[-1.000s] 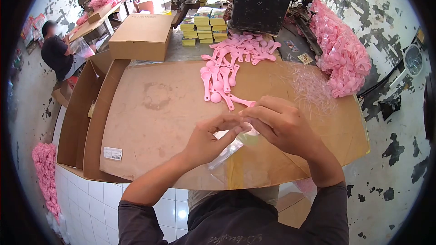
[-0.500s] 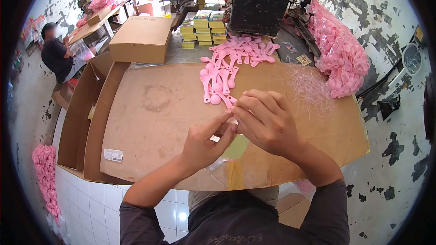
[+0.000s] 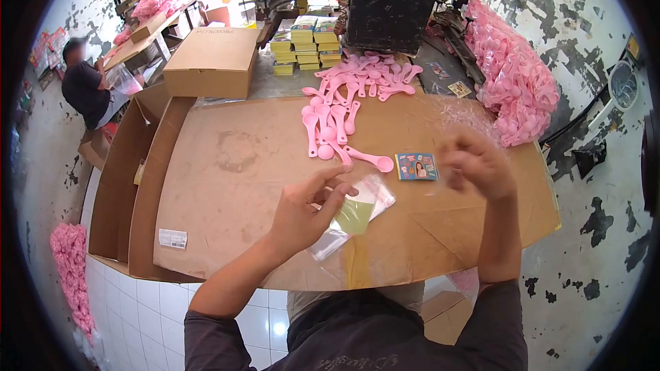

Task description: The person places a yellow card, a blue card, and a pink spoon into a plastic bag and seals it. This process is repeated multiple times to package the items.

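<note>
My left hand (image 3: 306,213) is closed, thumb and index finger curled toward each other beside the tip of a pink spoon; what they hold is hidden. Below its fingertips lie clear plastic bags (image 3: 383,200) and a pale green sheet (image 3: 355,217). My right hand (image 3: 474,165) hangs over the cardboard on the right, its fingers smeared by motion. Between the hands are a small blue booklet (image 3: 416,166) with a picture and a pink spoon (image 3: 375,159). Beyond them spreads a pile of pink spoons (image 3: 337,120).
Thin plastic strips (image 3: 467,120) lie behind my right hand, near bagged pink items (image 3: 515,82). Stacked booklets (image 3: 306,38), a black metal box (image 3: 390,7) and a closed carton (image 3: 210,62) stand at the back. A person (image 3: 86,89) sits far left.
My right hand has moved away from my left, to the right, and is blurred. The blue booklet and the spoon beside it are now uncovered. My left hand has barely moved.
</note>
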`<state>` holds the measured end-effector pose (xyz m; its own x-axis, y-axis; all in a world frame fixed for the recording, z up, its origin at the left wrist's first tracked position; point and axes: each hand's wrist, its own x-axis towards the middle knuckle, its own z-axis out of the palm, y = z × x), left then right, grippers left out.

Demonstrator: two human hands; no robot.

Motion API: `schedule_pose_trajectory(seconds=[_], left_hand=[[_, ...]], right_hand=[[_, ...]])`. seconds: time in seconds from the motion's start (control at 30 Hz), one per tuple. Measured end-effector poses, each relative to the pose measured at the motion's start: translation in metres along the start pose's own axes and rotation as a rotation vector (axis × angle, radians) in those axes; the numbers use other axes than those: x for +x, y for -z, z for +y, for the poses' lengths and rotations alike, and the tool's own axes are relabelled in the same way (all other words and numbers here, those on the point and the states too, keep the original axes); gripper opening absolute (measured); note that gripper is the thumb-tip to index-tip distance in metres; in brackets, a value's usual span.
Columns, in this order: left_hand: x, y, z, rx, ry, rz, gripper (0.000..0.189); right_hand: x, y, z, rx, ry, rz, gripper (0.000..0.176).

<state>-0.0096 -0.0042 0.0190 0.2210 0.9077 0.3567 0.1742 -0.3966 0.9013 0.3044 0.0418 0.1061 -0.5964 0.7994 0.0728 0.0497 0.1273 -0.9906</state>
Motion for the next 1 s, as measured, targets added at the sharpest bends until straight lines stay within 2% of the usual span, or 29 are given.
schedule_pose_trajectory(seconds=[0.07,0.17,0.23,0.27,0.3,0.4,0.5,0.57,0.63,0.7,0.83,0.93,1.0], left_hand=[[0.0,0.002,-0.005,-0.035,0.021,0.012,0.035],[0.0,-0.001,-0.009,-0.118,0.045,0.055,0.039],[0.002,-0.002,-0.002,-0.173,0.067,0.093,0.039],[0.002,-0.002,-0.002,-0.157,0.066,0.091,0.04],[0.002,-0.002,-0.004,-0.141,0.066,0.087,0.04],[0.004,-0.002,-0.006,-0.156,0.088,0.093,0.038],[0.005,-0.005,-0.017,-0.245,0.078,0.102,0.034],[0.006,-0.006,-0.02,-0.295,0.087,0.106,0.031],[0.005,-0.006,-0.017,-0.321,0.126,0.098,0.029],[0.004,-0.007,-0.019,-0.32,0.13,0.09,0.028],[0.005,-0.005,-0.019,-0.381,0.143,0.065,0.028],[0.006,0.002,-0.017,-0.414,0.169,0.043,0.03],[0.008,-0.001,-0.02,-0.385,0.121,0.064,0.03]], right_hand=[[-0.016,0.055,0.014,0.008,0.03,0.17,0.006],[-0.028,0.138,0.06,0.012,0.068,0.427,0.01],[-0.053,0.162,0.112,-1.403,0.012,0.683,0.023],[-0.061,0.166,0.126,-2.117,-0.028,0.745,0.029],[-0.062,0.166,0.124,-1.602,0.082,0.813,0.051],[-0.051,0.121,0.085,-1.604,-0.008,0.839,0.044],[-0.029,0.08,0.07,-1.078,0.074,0.727,0.036],[-0.011,0.033,0.062,-0.705,0.023,0.536,0.028],[0.001,-0.009,0.063,-0.524,0.067,0.177,0.035],[0.016,-0.052,0.059,-0.386,0.17,0.035,0.042],[0.042,-0.075,0.08,-0.078,0.074,-0.028,0.036],[0.053,-0.07,0.091,0.003,0.072,-0.02,0.028],[0.049,-0.065,0.085,-0.206,0.091,-0.03,0.025]])
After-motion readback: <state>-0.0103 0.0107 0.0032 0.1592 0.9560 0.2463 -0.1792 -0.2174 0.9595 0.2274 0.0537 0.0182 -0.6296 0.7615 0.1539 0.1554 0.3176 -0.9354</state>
